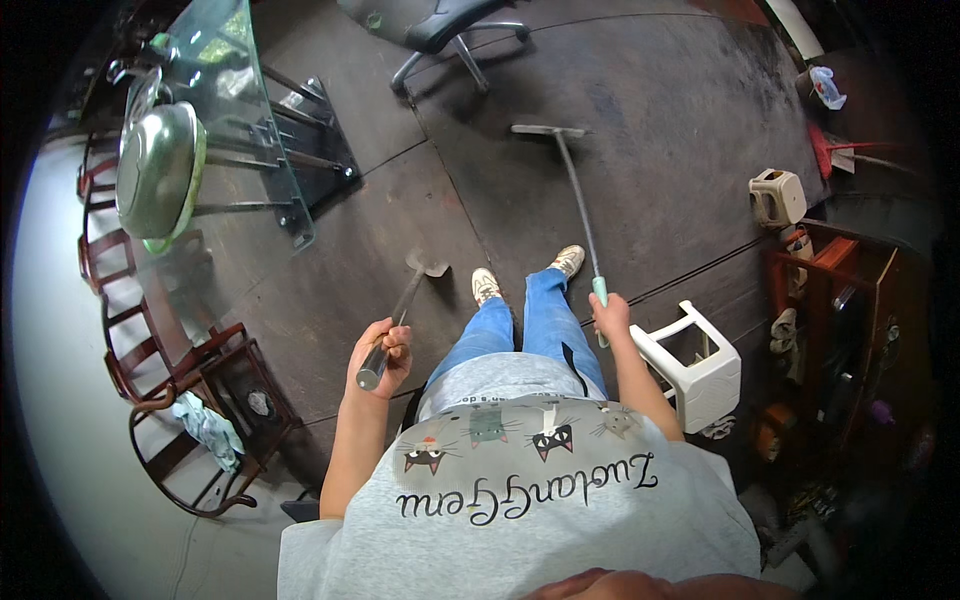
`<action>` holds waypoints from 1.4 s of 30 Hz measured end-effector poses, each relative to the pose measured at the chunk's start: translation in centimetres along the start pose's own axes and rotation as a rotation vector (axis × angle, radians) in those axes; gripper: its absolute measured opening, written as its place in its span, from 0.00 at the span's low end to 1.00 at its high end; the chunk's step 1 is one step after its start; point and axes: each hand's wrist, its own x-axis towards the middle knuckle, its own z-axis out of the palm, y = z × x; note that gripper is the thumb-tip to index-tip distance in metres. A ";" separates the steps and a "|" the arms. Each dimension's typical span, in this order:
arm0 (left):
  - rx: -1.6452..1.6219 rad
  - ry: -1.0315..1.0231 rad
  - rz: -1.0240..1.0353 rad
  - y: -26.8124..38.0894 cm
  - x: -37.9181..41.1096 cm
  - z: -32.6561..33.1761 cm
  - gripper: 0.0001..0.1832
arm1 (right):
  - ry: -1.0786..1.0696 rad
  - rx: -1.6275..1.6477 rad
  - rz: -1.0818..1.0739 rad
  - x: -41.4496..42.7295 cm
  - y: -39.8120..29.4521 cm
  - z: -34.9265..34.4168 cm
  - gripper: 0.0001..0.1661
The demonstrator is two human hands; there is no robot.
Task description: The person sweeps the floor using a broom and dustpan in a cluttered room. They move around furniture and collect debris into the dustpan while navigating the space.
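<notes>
My left hand (381, 358) is closed around the metal handle of a long-handled tool (406, 298). Its curved metal head points away from me, left of my feet; whether it touches the floor I cannot tell. In my right hand (613, 315) is the mint-green grip of a T-shaped tool (576, 184), like a floor squeegee. Its slim grey shaft runs forward to a wide flat crossbar, low over or on the dark floor (622, 157). My sneakers (486, 286) stand between the two tools.
A glass-topped table (225, 135) at the left bears a large metal bowl (154, 172). Wooden chairs (124, 322) line the left wall. A wheeled office chair (450, 37) stands ahead. A white plastic stool (697, 367) is close to my right arm, beside a wooden cabinet (832, 255).
</notes>
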 end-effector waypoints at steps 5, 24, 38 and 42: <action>-0.019 0.014 -0.025 -0.6 0.9 1.0 0.11 | -0.143 0.212 0.122 0.2 2.9 -2.2 0.19; -0.074 0.006 0.057 0.0 0.3 7.4 0.09 | -0.204 -0.456 0.117 0.1 12.6 -9.3 0.25; 0.341 -0.054 0.165 8.0 7.2 10.2 0.21 | -0.267 -0.605 0.081 2.7 11.7 -10.5 0.28; 0.539 -0.247 0.263 4.8 6.3 12.5 0.21 | -0.252 -0.606 0.092 2.3 11.8 -11.3 0.29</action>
